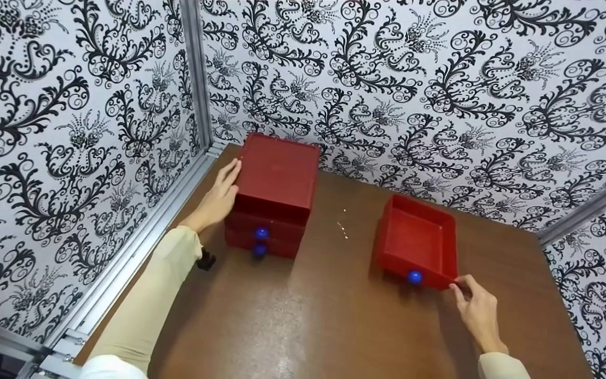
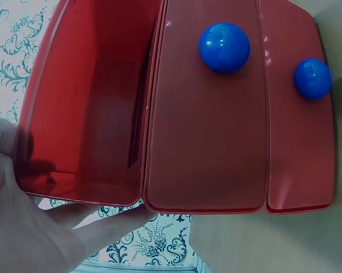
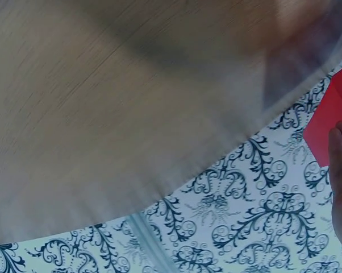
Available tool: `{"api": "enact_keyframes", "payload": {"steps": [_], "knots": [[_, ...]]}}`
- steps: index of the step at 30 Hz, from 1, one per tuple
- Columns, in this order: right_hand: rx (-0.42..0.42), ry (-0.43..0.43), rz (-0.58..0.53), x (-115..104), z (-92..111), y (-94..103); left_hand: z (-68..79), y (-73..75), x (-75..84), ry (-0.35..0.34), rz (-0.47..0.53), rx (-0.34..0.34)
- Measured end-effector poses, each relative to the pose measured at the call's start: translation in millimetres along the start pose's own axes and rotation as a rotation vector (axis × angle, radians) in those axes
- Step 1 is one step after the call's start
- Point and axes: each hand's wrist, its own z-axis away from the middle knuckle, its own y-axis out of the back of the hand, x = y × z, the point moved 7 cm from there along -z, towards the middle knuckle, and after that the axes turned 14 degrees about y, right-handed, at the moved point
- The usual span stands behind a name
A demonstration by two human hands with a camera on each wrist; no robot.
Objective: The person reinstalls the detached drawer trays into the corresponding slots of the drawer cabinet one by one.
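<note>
A red drawer cabinet (image 1: 281, 171) stands at the back left, its top compartment vacant. Below that opening are two shut drawers with blue ball knobs; the left wrist view shows the upper knob (image 2: 224, 48) and lower knob (image 2: 312, 78) close up. My left hand (image 1: 219, 199) rests against the cabinet's left side, fingers extended along its upper edge. To the right, a removed red drawer (image 1: 416, 237) with its own blue knob (image 1: 414, 277) faces me, and nothing lies inside it. My right hand (image 1: 479, 311) pinches its front right corner between thumb and fingers.
Both stand over a brown wooden table (image 1: 334, 316). Small light specks (image 1: 343, 227) show on the surface between cabinet and drawer. Black-and-white patterned walls (image 1: 361, 79) enclose the back and sides, with metal frame rails (image 1: 140, 242) along the left edge.
</note>
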Motion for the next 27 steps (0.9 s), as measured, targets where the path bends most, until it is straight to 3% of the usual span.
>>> {"api": "enact_keyframes", "payload": {"steps": [13, 21, 27], "knots": [[0.016, 0.092, -0.05, -47.3, 6.3, 3.1, 0.4, 0.1, 1.9, -0.039, -0.015, 0.022], [0.001, 0.053, -0.122, -72.2, 11.6, 0.5, 0.0, 0.3, 2.1, -0.022, -0.016, 0.024], [0.066, 0.15, -0.15, -95.6, 13.9, 3.7, 0.1, -0.1, 1.5, -0.022, -0.007, 0.02]]}}
